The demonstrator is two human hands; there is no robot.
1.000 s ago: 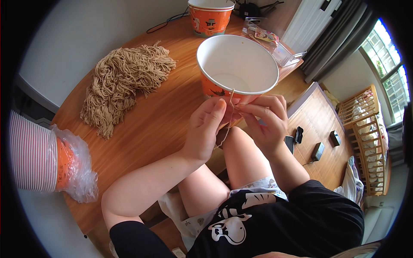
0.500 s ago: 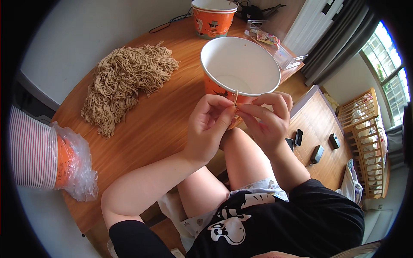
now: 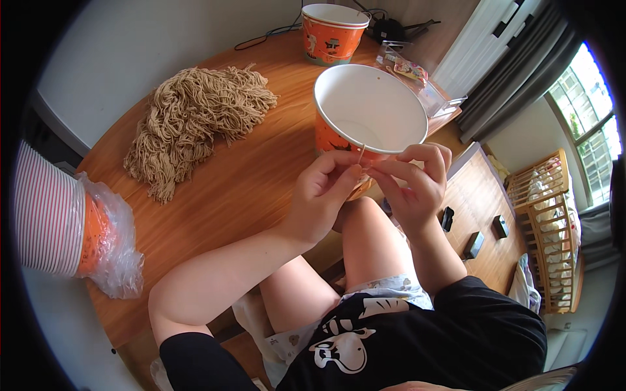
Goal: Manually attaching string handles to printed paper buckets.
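Observation:
An orange paper bucket (image 3: 332, 135) with a white inside stands upright at the near edge of the wooden table. A thin tan cord (image 3: 362, 154) hangs over its near rim. Just below that rim, my left hand (image 3: 323, 199) pinches the cord between thumb and forefinger. My right hand (image 3: 415, 186) meets it there, its thumb and forefinger pressed together on the cord as well. The fingertips hide the cord's lower end. To the left lies a loose heap of tan cords (image 3: 195, 120).
Orange buckets (image 3: 332, 39), nested, stand at the back of the table (image 3: 215, 215). A clear plastic tray (image 3: 430, 98) sits at the right end. At the left edge lies a stack of buckets (image 3: 49, 212) in plastic wrap (image 3: 117, 260). A wooden crib (image 3: 548, 228) stands at far right.
The view has shifted slightly, so the table things sit a little differently in the picture. My hands keep pinching the cord below the rim, with the fingers slightly shifted.

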